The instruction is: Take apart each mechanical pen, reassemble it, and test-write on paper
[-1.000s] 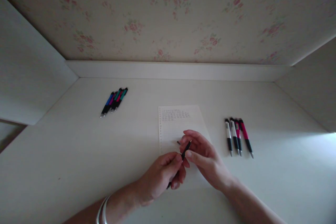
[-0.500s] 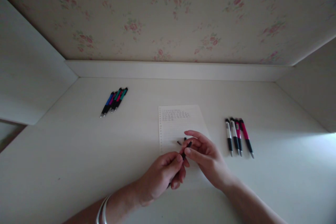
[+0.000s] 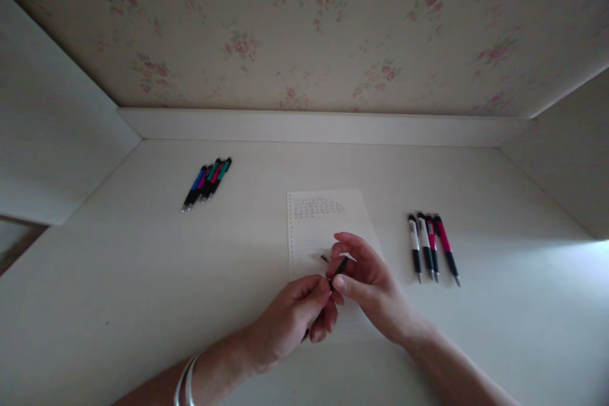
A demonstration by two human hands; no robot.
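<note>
1. Fingers of the left hand [image 3: 295, 317] pinch a black pen [image 3: 340, 266]; on the right hand [image 3: 378, 298], thumb and fingertips meet round its upper part, the remaining fingers loosely curled.
2. White desk [image 3: 166, 279]: its back edge meets a white board [image 3: 309, 127].
3. Lined paper [image 3: 328, 231] lies roughly midway between the desk's left and right edges, handwriting near its top edge and holes down its left edge.
4. Four pens [image 3: 429, 244], two white and two pink with black grips, lie beyond the paper's right edge.
5. Bunched coloured pens [image 3: 207, 183] lie near the desk's back left corner.
6. The black pen slants over the paper's lower half, its lower end showing beneath the left hand.
7. Small dark piece [image 3: 325, 258]: just beside the right fingertips; whether loose, I cannot tell.
</note>
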